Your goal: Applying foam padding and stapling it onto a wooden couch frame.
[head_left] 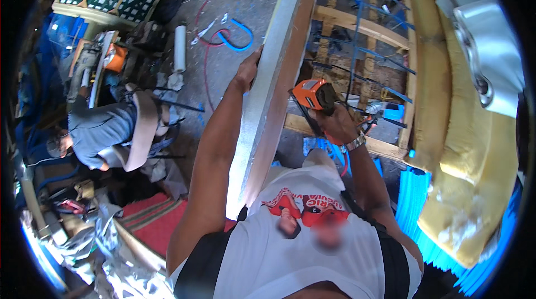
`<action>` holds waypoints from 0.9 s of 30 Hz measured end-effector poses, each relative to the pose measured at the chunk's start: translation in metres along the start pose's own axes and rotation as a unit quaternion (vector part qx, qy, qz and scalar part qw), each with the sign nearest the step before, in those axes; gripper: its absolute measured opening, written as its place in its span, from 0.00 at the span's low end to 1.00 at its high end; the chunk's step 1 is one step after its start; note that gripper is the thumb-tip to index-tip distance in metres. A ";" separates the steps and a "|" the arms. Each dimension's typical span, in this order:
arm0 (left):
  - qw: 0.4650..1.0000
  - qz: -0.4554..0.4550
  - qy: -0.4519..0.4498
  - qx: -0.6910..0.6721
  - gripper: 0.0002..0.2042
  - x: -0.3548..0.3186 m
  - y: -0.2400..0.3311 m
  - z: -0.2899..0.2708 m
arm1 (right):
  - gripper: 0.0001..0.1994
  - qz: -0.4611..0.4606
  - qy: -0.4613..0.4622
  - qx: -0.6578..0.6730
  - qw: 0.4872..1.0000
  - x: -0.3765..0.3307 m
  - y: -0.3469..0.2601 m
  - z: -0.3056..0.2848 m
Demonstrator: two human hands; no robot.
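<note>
My right hand [336, 123], with a metal watch at its wrist, is closed round an orange and black staple gun [314, 94]. The tool's nose points left, toward the side of a long upright panel [273, 84]. The panel has a pale, whitish top edge and a brown face on its right. It runs from near my body to the far edge of the view. My left hand [247, 72] grips the panel's left side, with its fingertips partly hidden behind it. I cannot tell whether the staple gun touches the panel.
A wooden frame with blue straps [365, 36] lies to the right, beside yellow foam [474, 176] and blue strips [413, 193]. At left, a person [106, 128] sits on a chair by a sewing machine [86, 64]. A red hose [205, 70] crosses the floor.
</note>
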State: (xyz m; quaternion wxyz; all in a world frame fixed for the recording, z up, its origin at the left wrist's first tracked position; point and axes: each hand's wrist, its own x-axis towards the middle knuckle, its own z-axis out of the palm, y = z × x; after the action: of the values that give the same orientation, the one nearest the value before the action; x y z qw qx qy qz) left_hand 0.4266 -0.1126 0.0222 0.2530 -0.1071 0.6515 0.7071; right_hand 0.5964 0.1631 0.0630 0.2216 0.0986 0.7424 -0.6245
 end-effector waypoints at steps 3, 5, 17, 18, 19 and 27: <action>0.999 -0.022 0.033 0.002 0.28 0.019 0.020 0.003 | 0.17 -0.048 -0.038 0.065 0.996 0.032 -0.006 -0.008; 0.997 -0.042 0.059 0.018 0.26 0.028 0.031 0.007 | 0.18 -0.010 -0.059 -0.019 0.998 0.053 -0.011 -0.018; 0.945 0.112 0.085 0.294 0.31 0.029 0.041 0.037 | 0.24 -0.037 -0.091 -0.111 0.989 0.095 -0.016 -0.043; 0.920 0.183 0.077 0.338 0.30 0.026 0.039 0.041 | 0.25 -0.052 -0.081 -0.140 0.985 0.094 -0.016 -0.043; 0.922 0.172 0.082 0.336 0.30 0.023 0.038 0.045 | 0.26 -0.068 -0.062 -0.171 0.981 0.094 -0.016 -0.044; 0.898 0.192 0.067 0.390 0.32 0.006 0.037 0.081 | 0.24 -0.049 -0.083 -0.193 0.977 0.082 -0.026 -0.056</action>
State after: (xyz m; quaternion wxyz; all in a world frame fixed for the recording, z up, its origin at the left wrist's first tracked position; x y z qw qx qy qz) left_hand 0.4175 -0.0329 0.0618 0.0895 0.0804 0.8986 0.4221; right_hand 0.5015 0.2019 0.0558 0.2661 -0.0342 0.8319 -0.4858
